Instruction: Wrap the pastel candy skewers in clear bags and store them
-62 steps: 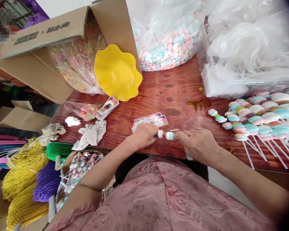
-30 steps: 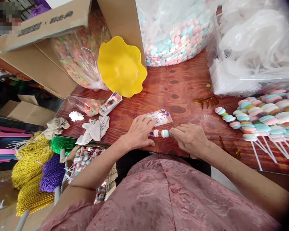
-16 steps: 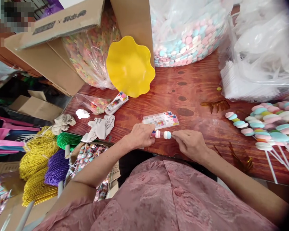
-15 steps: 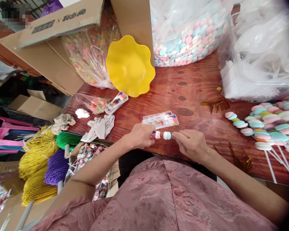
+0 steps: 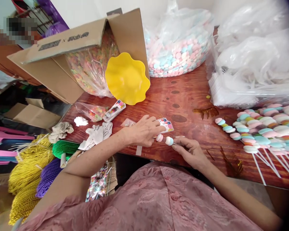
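Hands meet at the near edge of a reddish wooden table (image 5: 183, 86) in the head view, the only view here. At the centre, the left hand (image 5: 144, 131) reaches to about one o'clock, its fingertips (image 5: 162, 128) resting on a small stack of printed labels (image 5: 167, 124); the fingers are loosely curled and narrow, gripping nothing that can be made out. Just at four o'clock from it, the right hand (image 5: 189, 152) pinches the stick end of a candy skewer (image 5: 165, 139), fingers closed narrow around it. The skewer lies nearly level just above the table edge, carrying a pink piece and a pale blue piece side by side, the pink one almost touching the left thumb.

At three o'clock lies a heap of finished candy skewers (image 5: 257, 128), white sticks pointing toward five o'clock. Beyond them, at two o'clock, sits a clear bag of white sticks (image 5: 233, 93). At twelve o'clock stands a large bag of pastel candies (image 5: 175, 54). At eleven o'clock a yellow wavy bowl (image 5: 126, 78) leans against a cardboard box (image 5: 62, 41) lined with a bag of multicoloured ring candies (image 5: 86, 70). At nine o'clock, crumpled cloths (image 5: 96, 134) lie on the table; below, at eight o'clock, are bundles of gold, green and purple cord (image 5: 38, 163).
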The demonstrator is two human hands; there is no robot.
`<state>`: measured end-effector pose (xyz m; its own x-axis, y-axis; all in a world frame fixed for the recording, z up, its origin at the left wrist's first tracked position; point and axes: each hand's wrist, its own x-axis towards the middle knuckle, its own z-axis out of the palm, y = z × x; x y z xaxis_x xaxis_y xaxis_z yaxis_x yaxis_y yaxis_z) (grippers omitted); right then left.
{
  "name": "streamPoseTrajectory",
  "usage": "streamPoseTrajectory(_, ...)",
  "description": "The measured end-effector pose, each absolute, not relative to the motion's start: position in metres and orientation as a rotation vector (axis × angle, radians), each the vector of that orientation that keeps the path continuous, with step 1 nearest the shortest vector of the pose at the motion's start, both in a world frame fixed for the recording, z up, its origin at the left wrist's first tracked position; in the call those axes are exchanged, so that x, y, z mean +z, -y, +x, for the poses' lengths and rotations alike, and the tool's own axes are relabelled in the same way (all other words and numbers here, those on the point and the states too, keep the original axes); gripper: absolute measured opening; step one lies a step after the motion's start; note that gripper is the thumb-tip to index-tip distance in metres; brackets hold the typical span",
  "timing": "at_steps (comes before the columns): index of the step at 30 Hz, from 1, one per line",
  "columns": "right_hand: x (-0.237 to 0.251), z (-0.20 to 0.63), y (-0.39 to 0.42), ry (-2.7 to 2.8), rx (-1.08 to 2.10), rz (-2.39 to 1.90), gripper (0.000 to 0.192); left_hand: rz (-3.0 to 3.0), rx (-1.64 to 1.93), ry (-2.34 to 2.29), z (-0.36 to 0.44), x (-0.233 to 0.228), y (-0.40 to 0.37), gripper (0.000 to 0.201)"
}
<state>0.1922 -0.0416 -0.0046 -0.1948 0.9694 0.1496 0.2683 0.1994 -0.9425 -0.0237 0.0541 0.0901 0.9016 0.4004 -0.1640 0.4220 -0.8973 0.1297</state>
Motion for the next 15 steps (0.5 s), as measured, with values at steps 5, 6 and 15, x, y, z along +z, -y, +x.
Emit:
streamPoseTrajectory(5,-0.016,0.169,0.042,1.038,1.298,-1.161,0.027,3.174,0.034,-0.61,0.002,0.128,-0.042,0.04)
streamPoseTrajectory(6,-0.017,0.165,0.042,0.966,1.302,-1.134,0.027,3.18,0.191,-0.57,0.006,0.131,-0.035,0.039)
streamPoseTrajectory(15,-0.017,0.165,0.043,0.956,0.935,-1.108,0.018,1.233,1.449,-0.646,-0.004,0.078,-0.038,0.051)
